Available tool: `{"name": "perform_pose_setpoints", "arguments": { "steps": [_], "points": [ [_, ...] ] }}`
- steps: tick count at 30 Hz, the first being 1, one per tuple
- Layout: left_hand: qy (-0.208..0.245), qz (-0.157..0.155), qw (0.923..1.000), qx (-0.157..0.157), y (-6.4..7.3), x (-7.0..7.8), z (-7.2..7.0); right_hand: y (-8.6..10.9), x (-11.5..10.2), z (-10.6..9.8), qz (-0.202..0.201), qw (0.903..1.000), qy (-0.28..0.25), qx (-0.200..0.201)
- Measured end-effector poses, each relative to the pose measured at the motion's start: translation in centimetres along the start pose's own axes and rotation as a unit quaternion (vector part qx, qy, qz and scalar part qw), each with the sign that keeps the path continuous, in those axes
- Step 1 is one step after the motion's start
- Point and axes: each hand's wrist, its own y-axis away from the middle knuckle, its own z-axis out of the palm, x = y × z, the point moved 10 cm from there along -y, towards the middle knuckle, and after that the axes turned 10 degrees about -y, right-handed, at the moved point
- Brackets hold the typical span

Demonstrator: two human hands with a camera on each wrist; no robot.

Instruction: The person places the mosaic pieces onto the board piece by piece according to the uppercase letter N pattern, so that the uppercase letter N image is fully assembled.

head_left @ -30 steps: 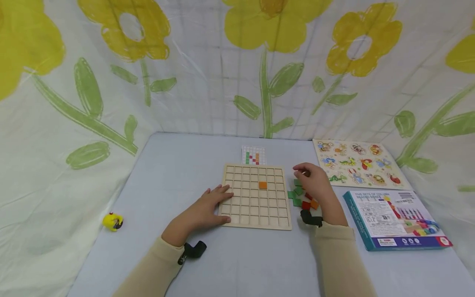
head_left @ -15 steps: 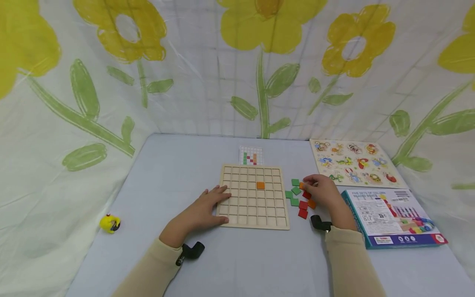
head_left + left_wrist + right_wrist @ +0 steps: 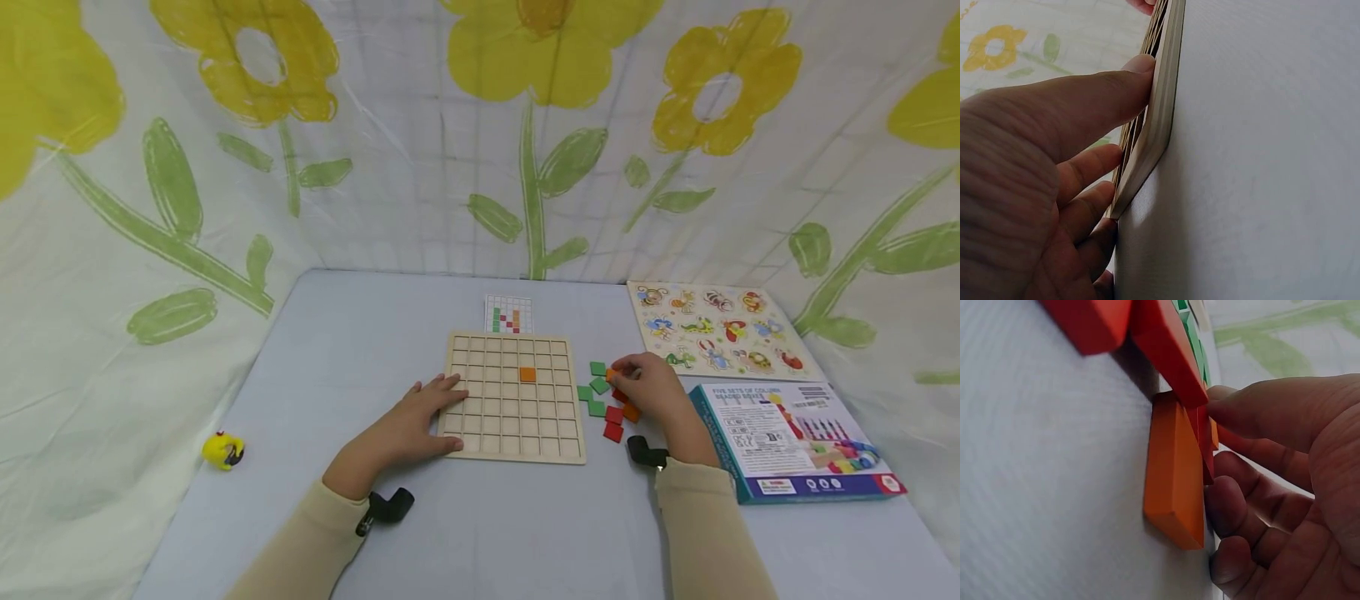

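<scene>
A wooden grid board lies in the middle of the table, with one orange tile in a cell. My left hand rests on the board's left edge, fingers spread; the left wrist view has the thumb against the rim. To the right of the board, my right hand pinches another orange tile between thumb and index finger, at the pile. Loose green tiles, red tiles and a nearer orange tile lie around those fingertips. The held tile is mostly hidden.
A pattern card with coloured squares lies behind the board. At the right are an insect picture board and a flat box. A small yellow toy sits near the table's left edge.
My right hand has moved from above the tiles, rightward and down to the orange tile at the pile's far end, where it stays. The left hand keeps its place on the board.
</scene>
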Motion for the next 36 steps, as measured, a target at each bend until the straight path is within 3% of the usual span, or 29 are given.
{"name": "perform_pose_setpoints", "arguments": {
  "steps": [8, 12, 15, 18, 23, 25, 29, 36],
  "points": [
    [0.0, -0.002, 1.0, -0.002, 0.0, 0.0, 0.1, -0.2, 0.2, -0.2, -0.003, 0.9998, -0.014, 0.011],
    [0.001, -0.005, 1.0, -0.005, 0.1, 0.1, 0.0, 0.0, 0.6, -0.5, 0.009, 0.9986, -0.039, 0.034],
    [0.0, -0.008, 0.9999, -0.008, 0.1, 0.2, 0.0, 0.4, -0.6, -0.9, -0.001, 0.995, -0.067, 0.075],
    [-0.001, -0.008, 0.9999, -0.007, 0.1, 0.2, -0.1, 1.0, -3.5, 0.1, -0.037, 0.9908, -0.093, 0.091],
    [0.0, -0.007, 1.0, -0.006, 0.1, 0.2, -0.1, 1.9, -8.8, 4.8, -0.123, 0.9882, -0.083, 0.037],
    [0.0, -0.007, 1.0, -0.006, 0.1, 0.2, -0.2, 2.1, -10.0, 6.4, -0.14, 0.9872, -0.074, 0.019],
    [0.0, -0.008, 1.0, -0.006, 0.1, 0.2, -0.2, 1.8, -10.5, 8.3, -0.129, 0.9897, -0.062, 0.004],
    [0.0, -0.008, 0.9999, -0.008, 0.2, 0.3, -0.4, 1.6, -9.8, 9.4, -0.102, 0.9933, -0.052, -0.014]
  ]
}}
